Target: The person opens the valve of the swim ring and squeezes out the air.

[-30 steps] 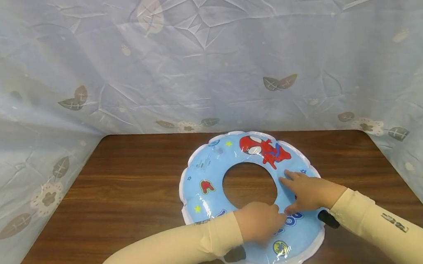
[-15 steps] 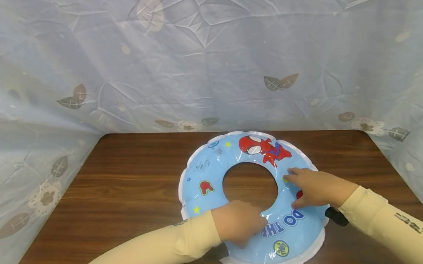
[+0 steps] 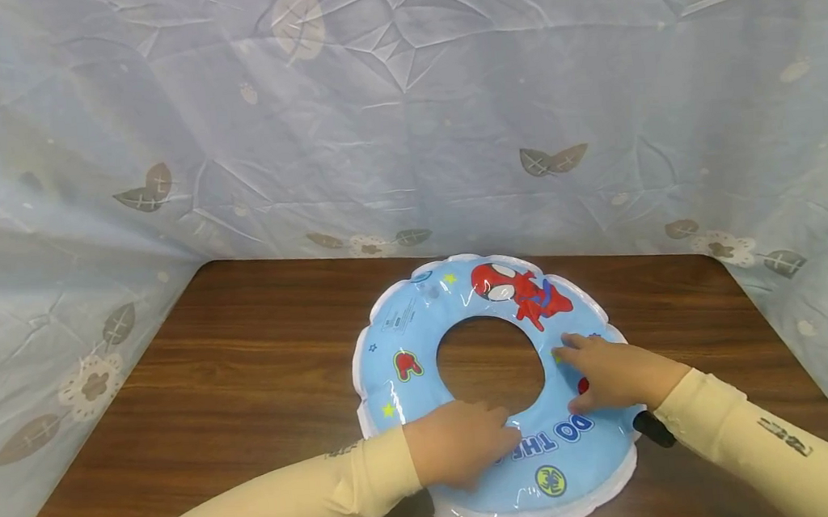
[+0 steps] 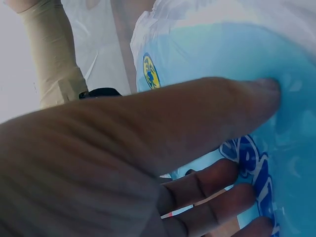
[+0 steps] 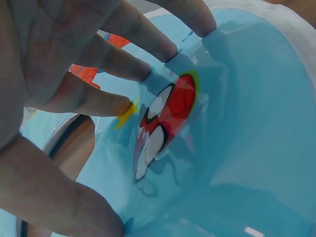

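A light blue inflatable swim ring (image 3: 391,333) with a white scalloped edge lies flat on the wooden table, its red cartoon figure (image 3: 522,290) at the far side. On the ring's near-left part rests my left hand (image 3: 461,443); in the left wrist view its thumb (image 4: 217,101) presses the blue film and its fingertips touch near the dark blue lettering (image 4: 259,177). My right hand (image 3: 616,372) lies over the right part. In the right wrist view its spread fingers (image 5: 123,64) touch the film around a red printed face (image 5: 165,123). Part of the lettering is hidden under the left hand.
The brown table (image 3: 269,367) reaches back to a pale patterned curtain (image 3: 404,129) that hangs behind it and along both sides. A black wrist camera (image 3: 654,429) sits beneath the right wrist, beside the ring's edge.
My left hand has slid left along the ring's near part, uncovering more lettering. The right hand has shifted slightly to the right. The ring stays almost where it was.
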Demonstrator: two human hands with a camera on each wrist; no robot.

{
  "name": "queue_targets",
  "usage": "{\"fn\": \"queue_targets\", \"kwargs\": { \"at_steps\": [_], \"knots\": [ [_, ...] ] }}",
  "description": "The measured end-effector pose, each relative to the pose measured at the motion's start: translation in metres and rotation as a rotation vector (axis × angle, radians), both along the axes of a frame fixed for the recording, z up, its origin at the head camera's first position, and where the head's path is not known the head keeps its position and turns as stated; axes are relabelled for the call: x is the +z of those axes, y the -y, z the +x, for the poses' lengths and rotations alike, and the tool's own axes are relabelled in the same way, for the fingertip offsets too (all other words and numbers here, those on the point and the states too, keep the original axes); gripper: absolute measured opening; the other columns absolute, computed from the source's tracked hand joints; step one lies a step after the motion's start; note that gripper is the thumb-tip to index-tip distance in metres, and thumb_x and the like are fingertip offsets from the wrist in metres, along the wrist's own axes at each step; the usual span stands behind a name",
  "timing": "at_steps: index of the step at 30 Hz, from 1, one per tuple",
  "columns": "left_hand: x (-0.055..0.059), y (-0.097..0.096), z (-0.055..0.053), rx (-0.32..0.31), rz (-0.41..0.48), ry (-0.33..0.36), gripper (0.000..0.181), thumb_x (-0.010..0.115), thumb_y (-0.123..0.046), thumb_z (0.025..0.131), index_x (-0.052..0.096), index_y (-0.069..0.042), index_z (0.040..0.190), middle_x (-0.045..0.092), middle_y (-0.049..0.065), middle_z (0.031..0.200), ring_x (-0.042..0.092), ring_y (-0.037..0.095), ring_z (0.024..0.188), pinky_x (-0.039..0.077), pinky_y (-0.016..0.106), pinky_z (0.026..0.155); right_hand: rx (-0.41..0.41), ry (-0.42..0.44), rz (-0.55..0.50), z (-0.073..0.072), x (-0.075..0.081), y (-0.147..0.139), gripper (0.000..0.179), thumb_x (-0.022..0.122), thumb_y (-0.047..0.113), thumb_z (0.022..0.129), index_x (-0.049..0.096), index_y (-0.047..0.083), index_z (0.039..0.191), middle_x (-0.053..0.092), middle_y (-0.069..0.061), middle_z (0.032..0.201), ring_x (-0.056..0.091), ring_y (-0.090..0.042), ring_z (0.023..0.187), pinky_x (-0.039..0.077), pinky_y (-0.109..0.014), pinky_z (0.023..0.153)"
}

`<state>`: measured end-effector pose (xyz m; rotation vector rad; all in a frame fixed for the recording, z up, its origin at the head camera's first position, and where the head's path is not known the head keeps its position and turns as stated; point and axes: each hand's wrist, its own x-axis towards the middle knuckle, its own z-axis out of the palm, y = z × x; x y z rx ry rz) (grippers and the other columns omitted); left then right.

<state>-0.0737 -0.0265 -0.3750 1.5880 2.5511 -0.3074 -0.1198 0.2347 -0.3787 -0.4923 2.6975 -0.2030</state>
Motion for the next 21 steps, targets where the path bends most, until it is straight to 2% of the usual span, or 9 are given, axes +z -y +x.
{"fn": "queue_targets", "kwargs": {
  "at_steps": [5,10,14,18,21],
  "knots": [
    [0.001,0.003,-0.001,-0.001,0.014,0.029,0.037,0.083,-0.027,0.086,0.067,-0.028,0.119,0.065,-0.008,0.108,0.059,0.008,0.089,0.053,0.025,0.073,0.004,-0.003,0.003,0.000,-0.001,0.000,0.088,0.090,0.043,0.077,0.054,0.004,0.148,0.044,-0.031,0.153,0.042,-0.059,0.138,0.056,-0.061,0.088],
    [0.007,0.011,-0.011,0.022,0.044,0.105,0.030,0.085,-0.021,0.081,0.069,-0.028,0.106,0.062,-0.011,0.098,0.053,0.005,0.079,0.048,0.022,0.065,0.003,0.024,-0.008,-0.003,0.002,-0.003,0.087,0.089,0.044,0.077,0.055,0.006,0.147,0.043,-0.030,0.154,0.041,-0.057,0.139,0.055,-0.061,0.092],
    [0.020,0.022,-0.029,0.106,0.092,0.134,0.040,0.090,-0.025,0.079,0.072,-0.026,0.115,0.065,-0.011,0.102,0.055,0.007,0.087,0.050,0.022,0.072,-0.013,0.053,-0.029,-0.004,0.004,-0.006,0.088,0.090,0.045,0.076,0.056,0.008,0.148,0.042,-0.028,0.156,0.040,-0.058,0.139,0.056,-0.061,0.090],
    [0.032,0.042,-0.050,0.214,0.143,0.121,0.058,0.092,-0.034,0.077,0.068,-0.020,0.128,0.064,-0.003,0.112,0.057,0.016,0.102,0.054,0.030,0.085,-0.019,0.065,-0.037,-0.006,0.005,-0.009,0.090,0.090,0.048,0.075,0.056,0.008,0.148,0.042,-0.028,0.155,0.041,-0.058,0.138,0.057,-0.060,0.087],
    [0.035,0.059,-0.065,0.307,0.166,0.155,0.071,0.093,-0.038,0.076,0.063,-0.016,0.137,0.063,0.003,0.123,0.056,0.022,0.110,0.054,0.037,0.093,-0.021,0.065,-0.044,-0.007,0.005,-0.011,0.089,0.090,0.047,0.075,0.056,0.007,0.147,0.043,-0.027,0.155,0.041,-0.057,0.139,0.056,-0.060,0.090]
  ]
}}
